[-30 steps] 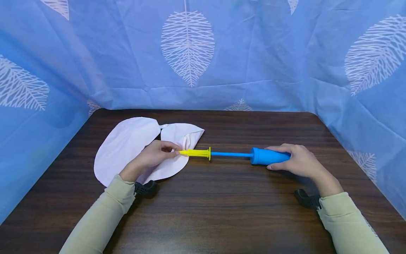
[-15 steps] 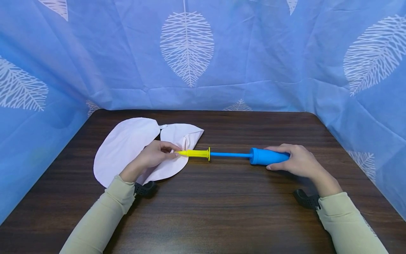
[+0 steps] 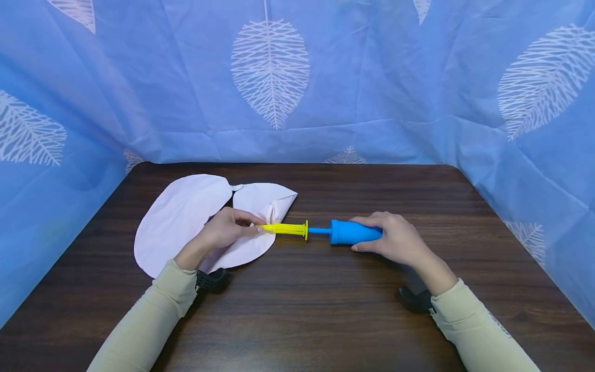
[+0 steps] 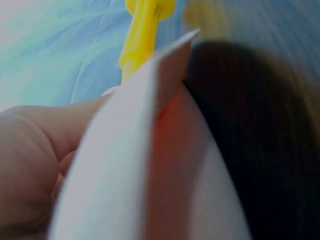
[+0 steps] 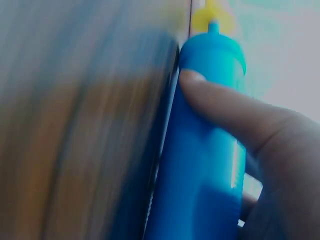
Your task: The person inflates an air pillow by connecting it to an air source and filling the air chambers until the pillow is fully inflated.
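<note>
Left hand (image 3: pixel 225 230) pinches the nozzle (image 3: pixel 290 229) by its tip, the likely balloon (image 3: pixel 178 219) spread beneath; right hand (image 3: pixel 397 240) grips the barrel (image 3: pixel 351 233), rod (image 3: pixel 318 231) between. Apparently pumping; another stroke would call for a steady pinch.

On my head feed the right grip (image 3: pixel 398 238) now sits further toward nine o'clock than half a second ago, sleeve (image 3: pixel 474 325) included. The blue barrel (image 3: pixel 355 233) comes with it, nearer the yellow end piece (image 3: pixel 290 229), so less blue rod (image 3: pixel 318 231) shows between. My view drifts slightly: the large central leaf print (image 3: pixel 270 72) appears nudged toward eight o'clock.
</note>
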Tool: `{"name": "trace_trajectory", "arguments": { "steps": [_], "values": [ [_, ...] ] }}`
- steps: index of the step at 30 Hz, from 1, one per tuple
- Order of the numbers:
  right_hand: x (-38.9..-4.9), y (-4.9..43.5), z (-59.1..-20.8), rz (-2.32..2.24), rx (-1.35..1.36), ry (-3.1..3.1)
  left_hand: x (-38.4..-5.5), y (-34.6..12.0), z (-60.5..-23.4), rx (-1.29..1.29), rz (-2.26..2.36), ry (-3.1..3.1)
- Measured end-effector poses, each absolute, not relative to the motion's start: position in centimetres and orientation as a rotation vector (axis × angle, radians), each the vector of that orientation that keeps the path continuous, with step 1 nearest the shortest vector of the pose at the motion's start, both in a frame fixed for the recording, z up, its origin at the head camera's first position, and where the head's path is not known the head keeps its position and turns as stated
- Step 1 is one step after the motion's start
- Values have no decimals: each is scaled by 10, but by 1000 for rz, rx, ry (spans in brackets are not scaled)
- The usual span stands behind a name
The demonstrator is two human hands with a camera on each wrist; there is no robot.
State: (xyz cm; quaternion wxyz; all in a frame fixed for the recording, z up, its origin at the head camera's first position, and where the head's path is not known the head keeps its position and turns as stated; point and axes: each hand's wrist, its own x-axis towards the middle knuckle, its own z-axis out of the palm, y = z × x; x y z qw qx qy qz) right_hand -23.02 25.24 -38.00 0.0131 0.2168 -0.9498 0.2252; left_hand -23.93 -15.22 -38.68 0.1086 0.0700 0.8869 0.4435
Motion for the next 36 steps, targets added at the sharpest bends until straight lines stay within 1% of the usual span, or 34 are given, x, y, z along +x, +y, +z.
{"name": "trace_trajectory", "arguments": {
  "steps": [5,10,18,23,28,36],
  "values": [
    [-227,226,-383,639,734,-2928,-235,-147,-384,267,1299,2626],
    [-224,222,-383,593,710,-2917,-229,-144,-378,243,1275,2719],
    [-225,224,-383,559,688,-2920,-223,-147,-363,-55,1235,2849],
    [-224,223,-384,567,702,-2924,-218,-150,-353,-103,1207,3050],
    [-224,223,-383,572,699,-2917,-214,-157,-347,-164,969,3169],
    [-225,224,-383,569,710,-2918,-215,-176,-359,-297,588,3275]
  ]
}}
